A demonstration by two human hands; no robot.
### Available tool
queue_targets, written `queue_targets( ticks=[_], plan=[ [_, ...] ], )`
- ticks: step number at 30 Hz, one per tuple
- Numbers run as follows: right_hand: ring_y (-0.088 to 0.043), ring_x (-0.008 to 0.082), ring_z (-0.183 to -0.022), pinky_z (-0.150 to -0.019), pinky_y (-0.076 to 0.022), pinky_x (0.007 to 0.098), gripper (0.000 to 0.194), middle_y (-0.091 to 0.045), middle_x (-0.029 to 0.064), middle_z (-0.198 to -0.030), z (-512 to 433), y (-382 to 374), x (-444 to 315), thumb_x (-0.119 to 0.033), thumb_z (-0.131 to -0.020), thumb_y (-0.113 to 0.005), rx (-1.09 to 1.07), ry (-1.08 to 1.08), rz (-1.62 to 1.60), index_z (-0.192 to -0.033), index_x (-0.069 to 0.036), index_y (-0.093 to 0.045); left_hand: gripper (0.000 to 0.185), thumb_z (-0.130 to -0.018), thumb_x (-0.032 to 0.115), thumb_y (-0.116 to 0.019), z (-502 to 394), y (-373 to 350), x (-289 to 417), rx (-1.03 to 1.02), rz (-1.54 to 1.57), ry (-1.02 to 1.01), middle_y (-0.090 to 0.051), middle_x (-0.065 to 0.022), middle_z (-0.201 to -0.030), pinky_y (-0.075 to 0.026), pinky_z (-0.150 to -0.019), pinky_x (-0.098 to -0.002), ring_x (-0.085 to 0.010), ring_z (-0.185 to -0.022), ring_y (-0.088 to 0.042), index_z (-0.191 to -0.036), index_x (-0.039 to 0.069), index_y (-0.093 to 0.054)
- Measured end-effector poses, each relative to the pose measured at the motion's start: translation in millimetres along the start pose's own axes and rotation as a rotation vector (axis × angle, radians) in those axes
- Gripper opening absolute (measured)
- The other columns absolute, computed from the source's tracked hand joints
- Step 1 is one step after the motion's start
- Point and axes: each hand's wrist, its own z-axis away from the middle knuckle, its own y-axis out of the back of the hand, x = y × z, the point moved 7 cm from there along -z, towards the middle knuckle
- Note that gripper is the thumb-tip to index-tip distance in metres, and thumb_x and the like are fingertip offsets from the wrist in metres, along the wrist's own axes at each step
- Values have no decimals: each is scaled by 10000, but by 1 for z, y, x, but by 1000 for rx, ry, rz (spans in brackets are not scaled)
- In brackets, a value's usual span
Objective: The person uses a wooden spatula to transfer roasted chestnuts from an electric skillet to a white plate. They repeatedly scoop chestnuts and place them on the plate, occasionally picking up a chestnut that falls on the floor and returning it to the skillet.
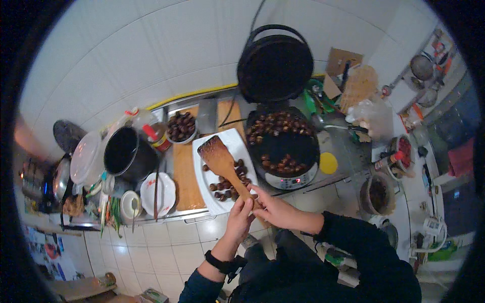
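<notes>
My left hand [241,215] grips the handle of a wooden spatula [219,156], and my right hand [273,207] closes on the same handle near its end. The spatula's broad blade has a dark, worn tip and hangs above a white rectangular plate [204,189]. Several brown chestnuts [223,185] lie on that plate, some partly hidden by the spatula. To the right stands an electric griddle [291,181] with its round lid [276,68] raised. Chestnuts [282,123] line the far part of its dark pan, with a smaller group at the near side.
A wooden cutting board [185,178] lies under the plate. Left of it are a bowl of dark chestnuts [181,127], a white dish [163,200] crossed by chopsticks [156,189], and a deep black pot [123,149]. A yellow disc [328,163] sits right of the griddle.
</notes>
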Motion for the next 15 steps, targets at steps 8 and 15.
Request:
queue_targets(
  ticks=[8,15],
  plan=[
    [-607,339,-905,-776,-485,395,362,-615,194,-1012,35,227,16,-116,-846,-516,355,1,762,-1205,-70,-526,533,-931,334,-533,-62,-91,-54,-433,-668,151,-572,-40,-1109,-454,-829,-280,-126,-983,-552,-1350,31,-404],
    [-620,329,-666,-588,-496,441,255,-644,103,-742,46,339,23,-371,-847,-542,31,52,1266,-1010,-212,-656,374,-927,273,-542,-79,-75,-88,-250,-754,289,-629,-51,-896,-472,-698,-249,-113,-756,-582,-1176,-5,-565]
  ],
)
